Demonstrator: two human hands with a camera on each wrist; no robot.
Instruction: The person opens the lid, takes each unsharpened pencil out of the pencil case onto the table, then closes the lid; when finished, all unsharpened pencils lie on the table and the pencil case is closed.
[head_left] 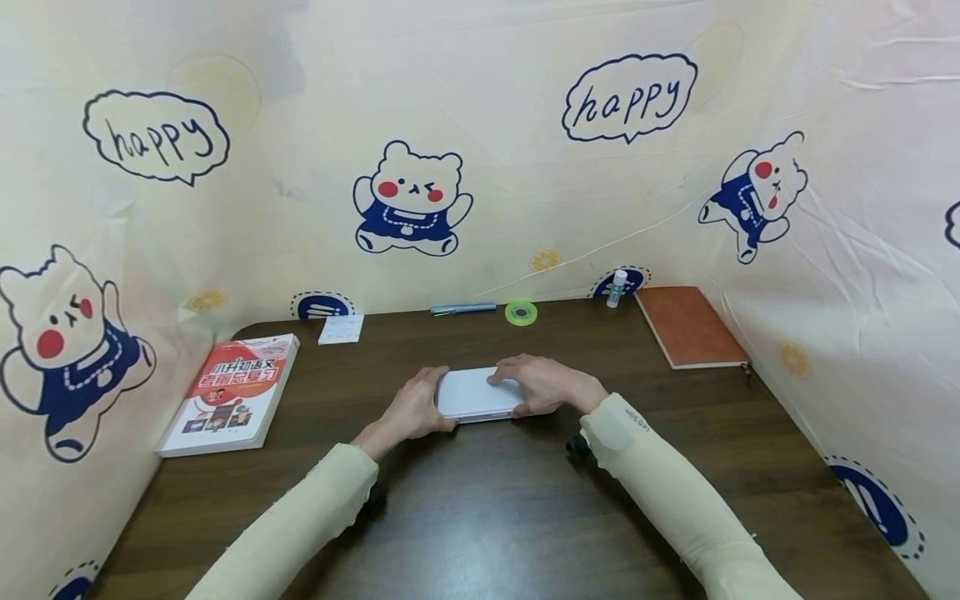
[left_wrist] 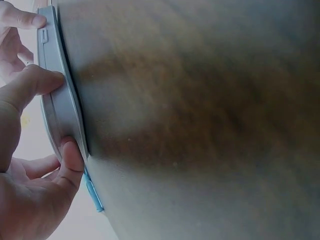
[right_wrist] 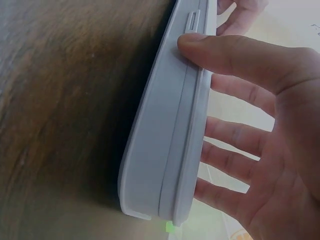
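Note:
A flat, light grey case (head_left: 480, 393) with rounded corners lies on the dark wooden table between both hands, its lid closed. A seam and a small rectangular catch (right_wrist: 193, 21) show along its front side in the right wrist view. My left hand (head_left: 412, 406) grips the left end, thumb at the front side. From the right, my right hand (head_left: 543, 385) holds the case (right_wrist: 165, 115), its thumb pressed on the front beside the catch and its fingers spread along the top. Both hands also appear around the case (left_wrist: 59, 100) in the left wrist view.
A red and white book (head_left: 228, 392) lies at the left. Along the back edge are a white paper piece (head_left: 341, 329), a blue pen (head_left: 463, 308), a green tape roll (head_left: 521, 313) and a glue stick (head_left: 617, 289). A brown notebook (head_left: 693, 327) sits back right.

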